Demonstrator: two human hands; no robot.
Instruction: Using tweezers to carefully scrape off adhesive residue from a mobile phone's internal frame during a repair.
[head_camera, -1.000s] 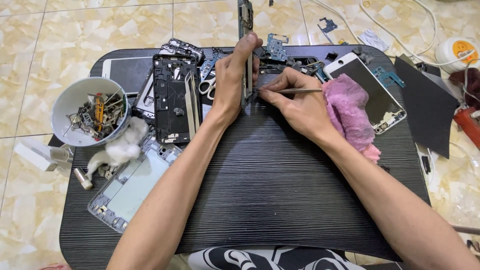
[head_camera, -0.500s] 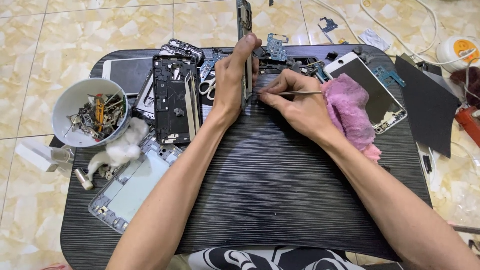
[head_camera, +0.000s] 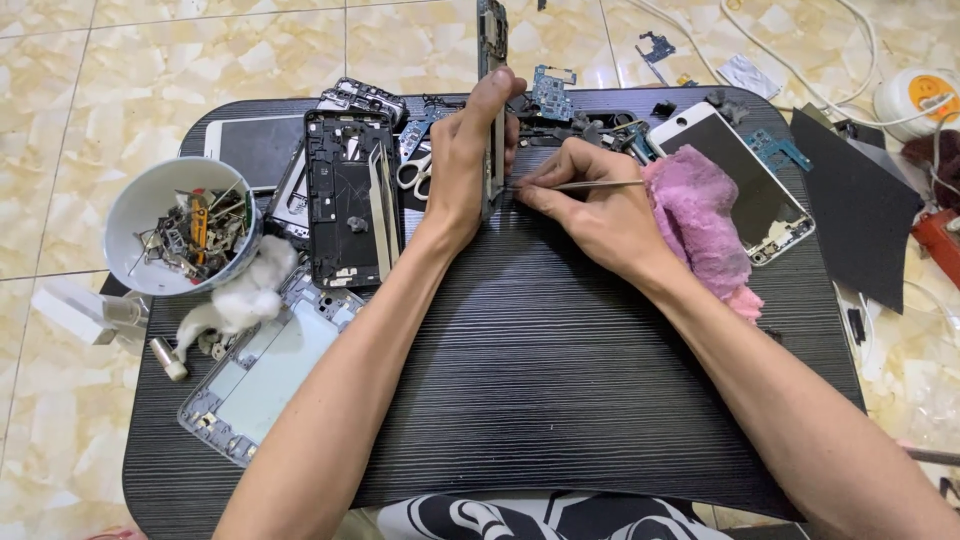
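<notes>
2 hands share one job: left hand (head_camera: 470, 160) pinches the upright dark phone frame (head_camera: 492, 110); right hand (head_camera: 590, 205), beside it, pinches thin metal tweezers (head_camera: 585, 184). Steady pressure seems best.

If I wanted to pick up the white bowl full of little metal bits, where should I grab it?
Probably hold the white bowl by its outer wall with both hands, coming from its left, floor side. It sits upright and open-topped, heaped with loose metal parts, so keep it level. On its right, cotton wool and a phone frame crowd it.
</notes>
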